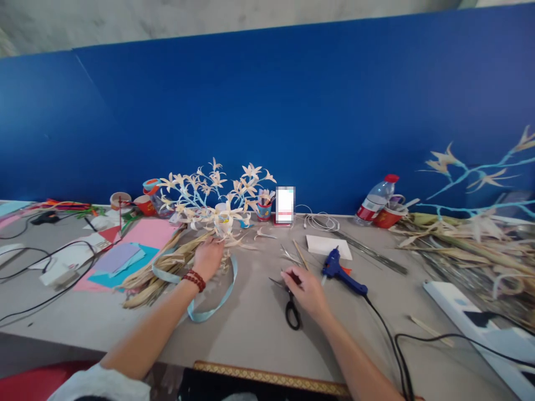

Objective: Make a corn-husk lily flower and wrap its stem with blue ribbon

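Note:
My right hand is closed over a pair of black-handled scissors, whose blades point left just above the table. My left hand, with a beaded bracelet at the wrist, reaches over the right end of a bundle of dried husks. Its fingers point away and are mostly hidden, so their grip is unclear. Just beyond them stands a paper cup among pale husk flowers on light-blue stems. A light-blue ribbon loops around below this hand.
A blue glue gun lies right of the scissors, its cord trailing forward. Farther right are a power strip, a husk pile and a bottle. Coloured paper and cables cover the left. A blue partition stands behind.

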Demonstrator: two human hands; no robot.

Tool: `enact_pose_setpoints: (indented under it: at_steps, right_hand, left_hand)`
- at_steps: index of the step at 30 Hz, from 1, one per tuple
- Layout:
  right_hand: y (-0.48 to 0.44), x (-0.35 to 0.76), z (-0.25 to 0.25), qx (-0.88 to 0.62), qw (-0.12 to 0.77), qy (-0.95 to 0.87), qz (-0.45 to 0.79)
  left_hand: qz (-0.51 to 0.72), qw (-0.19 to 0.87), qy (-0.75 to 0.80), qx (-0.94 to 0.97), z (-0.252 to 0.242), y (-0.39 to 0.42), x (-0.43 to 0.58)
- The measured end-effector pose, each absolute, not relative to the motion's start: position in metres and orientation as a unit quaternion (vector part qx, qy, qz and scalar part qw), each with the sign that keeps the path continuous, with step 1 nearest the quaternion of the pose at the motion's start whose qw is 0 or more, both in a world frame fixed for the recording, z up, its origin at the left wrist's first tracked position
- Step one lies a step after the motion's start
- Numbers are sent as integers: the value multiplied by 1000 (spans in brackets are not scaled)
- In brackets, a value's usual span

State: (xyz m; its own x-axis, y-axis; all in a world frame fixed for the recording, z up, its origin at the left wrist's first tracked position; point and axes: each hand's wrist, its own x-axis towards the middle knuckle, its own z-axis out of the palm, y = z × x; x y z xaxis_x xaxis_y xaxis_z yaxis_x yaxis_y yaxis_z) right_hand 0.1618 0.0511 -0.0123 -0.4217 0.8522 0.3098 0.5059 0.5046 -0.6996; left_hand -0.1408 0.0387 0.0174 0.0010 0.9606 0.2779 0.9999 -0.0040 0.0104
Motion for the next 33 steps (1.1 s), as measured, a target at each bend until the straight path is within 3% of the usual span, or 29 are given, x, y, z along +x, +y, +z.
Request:
enact_pose_setpoints:
  at_steps: [13,17,21,25,28,33]
  right_hand:
    - [43,159,-3,-397,310,-815,288]
    - [33,149,-1,-328,316,-800,390]
    - [27,139,-13,-317,387,-689,524]
    - [30,139,-17,-353,410,-632,555]
    - [33,142,-17,-366,407,-628,554]
    - [37,146,-16,-374,375,-622,576]
  left_hand:
    - [-152,128,-653,-731,27,13,-118]
    - [-184,109,-580,-786,25,-7,-66]
    - [-228,77,-508,-827,24,-13,-25]
    - [-270,54,-484,-831,25,-12,-16]
    - [-334,-35,-472,-815,28,-13,-20]
    - [-431,-391,-516,-629,30,-3,-32]
